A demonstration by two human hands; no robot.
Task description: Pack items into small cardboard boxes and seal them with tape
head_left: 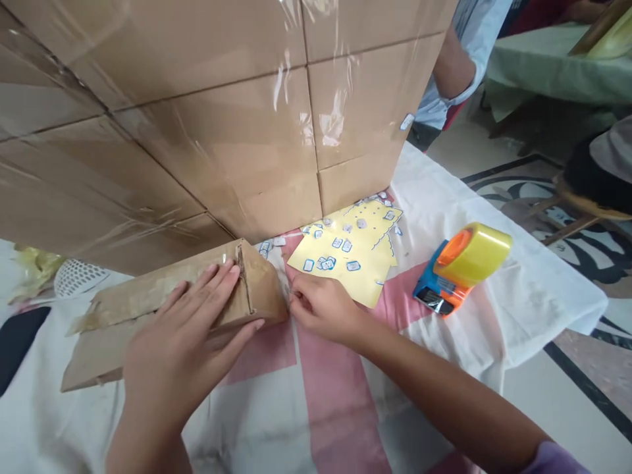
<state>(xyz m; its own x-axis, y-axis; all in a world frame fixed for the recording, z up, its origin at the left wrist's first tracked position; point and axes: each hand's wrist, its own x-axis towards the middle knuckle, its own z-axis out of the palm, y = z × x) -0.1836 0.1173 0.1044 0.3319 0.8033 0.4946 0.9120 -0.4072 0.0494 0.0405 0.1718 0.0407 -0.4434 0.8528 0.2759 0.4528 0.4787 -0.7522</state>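
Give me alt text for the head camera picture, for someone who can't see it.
Left hand flat on a carton, right hand curled by its end, on a checked cloth. Behind stands taped cardboard; to the right lie yellow paper with slips and a tape dispenser.

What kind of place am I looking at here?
Perhaps a makeshift packing or craft workspace indoors, though I can't be sure: a cardboard box, a tape dispenser and a tall wall of taped cardboard suggest it.

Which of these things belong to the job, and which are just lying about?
Seemingly the job:
box, under the left hand
yellow paper and labels, by the right hand
stacked boxes, perhaps
tape, perhaps, though untouched

Seemingly lying about:
white perforated object
dark object
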